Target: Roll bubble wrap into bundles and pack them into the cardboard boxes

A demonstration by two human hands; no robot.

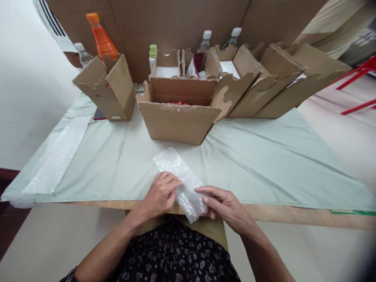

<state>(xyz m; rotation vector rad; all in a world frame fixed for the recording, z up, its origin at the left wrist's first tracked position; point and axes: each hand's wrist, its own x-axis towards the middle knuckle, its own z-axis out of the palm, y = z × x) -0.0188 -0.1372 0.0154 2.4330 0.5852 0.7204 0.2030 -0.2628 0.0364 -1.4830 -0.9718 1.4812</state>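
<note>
The left hand (pixel 161 194) is pinching the bubble wrap (pixel 189 177) at its left edge; the right hand (pixel 225 205) is touching the opposite edge, whether clamped or not one cannot tell. The wrap is slanting between them, over the table's (pixel 293 216) near edge. The left box (pixel 113 102) is bearing a label (pixel 116 117) too small to read. Pale green cloth (pixel 249 156) is covering the table beside a white wall (pixel 20 70).

A pale green cloth (pixel 258 156) covers the table (pixel 293 216), whose wooden edge (pixel 117 204) shows along the lower frame; a long bubble-wrap strip (pixel 58 156) lies at left; one open carton (pixel 119 105) stands upper left, a wider carton (pixel 179 123) upper centre, a row of cartons (pixel 246 98) behind, toward upper right; a bubble-wrap piece (pixel 190 183) slants over the edge, lower centre.
</note>
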